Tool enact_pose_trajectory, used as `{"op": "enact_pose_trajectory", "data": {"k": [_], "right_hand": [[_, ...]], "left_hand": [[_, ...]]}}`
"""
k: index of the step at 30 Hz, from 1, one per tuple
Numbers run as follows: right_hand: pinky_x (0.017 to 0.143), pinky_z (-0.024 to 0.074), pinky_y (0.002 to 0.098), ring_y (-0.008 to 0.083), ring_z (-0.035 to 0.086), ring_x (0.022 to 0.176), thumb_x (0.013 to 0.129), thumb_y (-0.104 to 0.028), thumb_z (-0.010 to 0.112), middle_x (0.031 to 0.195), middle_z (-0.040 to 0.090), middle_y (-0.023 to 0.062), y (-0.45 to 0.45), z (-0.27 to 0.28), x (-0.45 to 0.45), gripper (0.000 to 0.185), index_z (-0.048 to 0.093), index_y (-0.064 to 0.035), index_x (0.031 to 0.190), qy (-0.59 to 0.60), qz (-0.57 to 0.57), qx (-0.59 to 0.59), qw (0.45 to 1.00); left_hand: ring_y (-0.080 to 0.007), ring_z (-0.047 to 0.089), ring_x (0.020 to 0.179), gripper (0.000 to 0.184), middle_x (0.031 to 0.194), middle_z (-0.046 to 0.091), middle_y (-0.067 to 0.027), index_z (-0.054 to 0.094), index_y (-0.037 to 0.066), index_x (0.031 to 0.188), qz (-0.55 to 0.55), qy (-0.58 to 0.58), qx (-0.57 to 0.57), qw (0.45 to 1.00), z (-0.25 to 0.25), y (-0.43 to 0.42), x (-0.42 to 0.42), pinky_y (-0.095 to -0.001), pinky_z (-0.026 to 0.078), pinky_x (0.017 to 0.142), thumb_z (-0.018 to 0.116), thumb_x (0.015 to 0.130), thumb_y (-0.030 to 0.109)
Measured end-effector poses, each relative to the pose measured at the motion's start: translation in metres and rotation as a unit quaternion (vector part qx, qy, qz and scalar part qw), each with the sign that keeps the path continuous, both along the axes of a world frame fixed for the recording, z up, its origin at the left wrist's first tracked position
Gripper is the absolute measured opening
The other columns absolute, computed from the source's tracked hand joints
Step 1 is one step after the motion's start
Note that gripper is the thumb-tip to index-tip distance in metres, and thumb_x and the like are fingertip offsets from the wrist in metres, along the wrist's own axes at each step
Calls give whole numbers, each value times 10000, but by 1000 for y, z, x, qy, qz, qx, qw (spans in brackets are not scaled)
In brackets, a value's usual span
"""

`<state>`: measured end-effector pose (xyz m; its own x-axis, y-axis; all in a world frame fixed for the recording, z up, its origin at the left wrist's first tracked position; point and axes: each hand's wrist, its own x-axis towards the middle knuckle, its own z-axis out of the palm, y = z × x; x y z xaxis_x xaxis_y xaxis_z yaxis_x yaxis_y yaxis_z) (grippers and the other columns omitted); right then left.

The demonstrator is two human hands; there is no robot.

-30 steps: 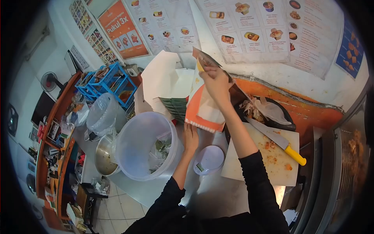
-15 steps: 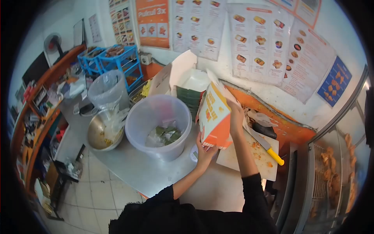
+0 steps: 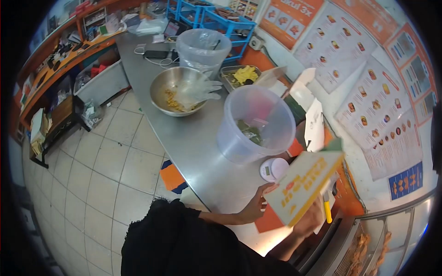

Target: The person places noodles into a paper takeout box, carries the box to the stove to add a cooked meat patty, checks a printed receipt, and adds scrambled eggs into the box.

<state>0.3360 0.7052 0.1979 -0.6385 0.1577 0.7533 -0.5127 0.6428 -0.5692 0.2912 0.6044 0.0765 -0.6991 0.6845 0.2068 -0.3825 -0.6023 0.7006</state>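
Between my two hands is a cardboard takeaway box [image 3: 299, 186], white and orange with yellow lettering, tilted over the counter's near side. My left hand [image 3: 254, 205] grips its left edge with bent fingers. My right hand [image 3: 311, 216] holds it from the lower right, most of the fingers hidden behind the cardboard. Something green shows at the box's top corner. Just beyond it sits a small round kitchen scale [image 3: 273, 169]. A translucent bucket [image 3: 230, 142] with green leaves and plastic inside stands past the scale. Close to my right hand is a knife's yellow handle [image 3: 328, 211].
A steel bowl [image 3: 159, 103] with yellow scraps and a clear plastic glove stands farther back on the metal counter [image 3: 202, 161]. Behind are a second bucket [image 3: 202, 48], a tray [image 3: 225, 83] of yellow food and blue racks [image 3: 230, 25]. A glass display case [image 3: 382, 239] is at the right.
My view has swung left, showing more floor. The box has tipped over from more upright to a slant, still in both hands, and now sits lower right in view.
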Motion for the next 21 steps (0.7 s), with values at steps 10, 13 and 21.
{"op": "enact_pose_trajectory", "data": {"k": [10,13,21], "right_hand": [[949,273,480,313,420,1006,856,-279,233,951,483,160,-115,-23,-50,371,483,-6,896,262,-73,-38,961],[840,363,377,277,469,933,815,-213,328,913,510,162,-181,-73,-120,303,507,31,833,78,-140,-90,983],[664,430,373,363,538,764,778,-145,479,841,565,218,-299,-157,-350,197,586,17,812,-393,-82,123,908]], "left_hand": [[-177,319,1118,704,1195,326,-79,296,25,1202,200,21,-3,979,19,-215,-99,-316,256,936,681,649,226],[-176,322,1104,677,1155,298,-68,219,30,1206,271,-4,-127,954,1,-311,-150,-309,295,924,643,698,178],[-157,422,950,413,1041,368,-70,271,104,1063,415,-186,-164,875,-87,-500,-298,-357,415,800,549,767,177]]}}
